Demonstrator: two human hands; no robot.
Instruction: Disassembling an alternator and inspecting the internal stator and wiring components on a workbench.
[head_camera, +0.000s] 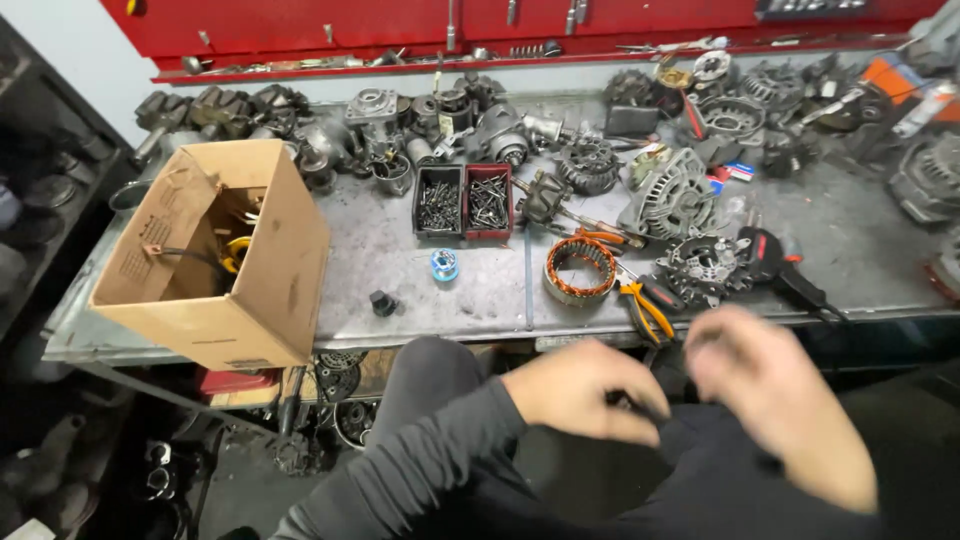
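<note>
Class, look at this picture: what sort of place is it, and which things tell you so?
Probably an auto-electrical repair workshop: a metal workbench crowded with dismantled alternators, a copper-wound stator ring, and trays of screws.

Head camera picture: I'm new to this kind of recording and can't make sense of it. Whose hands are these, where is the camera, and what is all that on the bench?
The camera sits on a person's head and looks down, so both hands are the wearer's own. The left hand and right hand are close together below the bench edge, blurred by motion; I cannot tell whether either grip holds anything. The metal workbench carries an open cardboard box, two small bins of screws, a copper-wound stator ring, orange-handled pliers, a small blue spool and many alternator parts along the back.
</note>
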